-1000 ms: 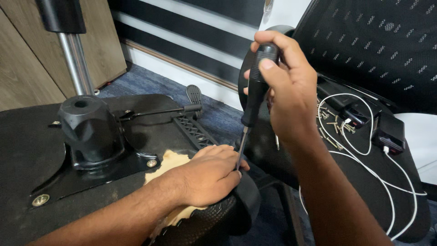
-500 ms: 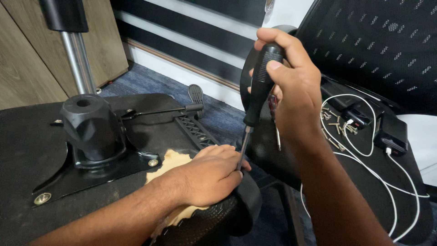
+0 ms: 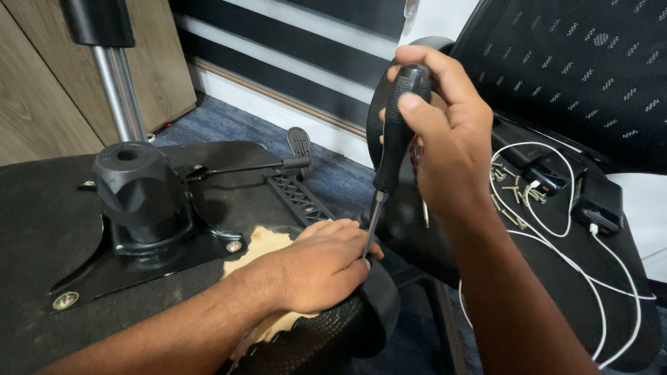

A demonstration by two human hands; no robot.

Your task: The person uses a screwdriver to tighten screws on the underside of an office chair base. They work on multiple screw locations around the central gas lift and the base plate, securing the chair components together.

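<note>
2 hands on upturned office-chair seat underside [image 3: 42, 229]: left hand [image 3: 316, 267] presses flat, fingers uncurled, bracing the armrest pad [image 3: 379, 298]; right hand [image 3: 445, 139] clasps black-handled screwdriver [image 3: 392, 146] upright, tip down beside left fingers, for downward pressure.

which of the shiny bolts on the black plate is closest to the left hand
The bolt at the plate's right corner, just beside the left hand. The other bolt sits far off at the plate's left corner.

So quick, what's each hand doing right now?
Left hand: curled, pressing on the chair part, steadying the tip.
Right hand: closed around the black screwdriver.
</note>
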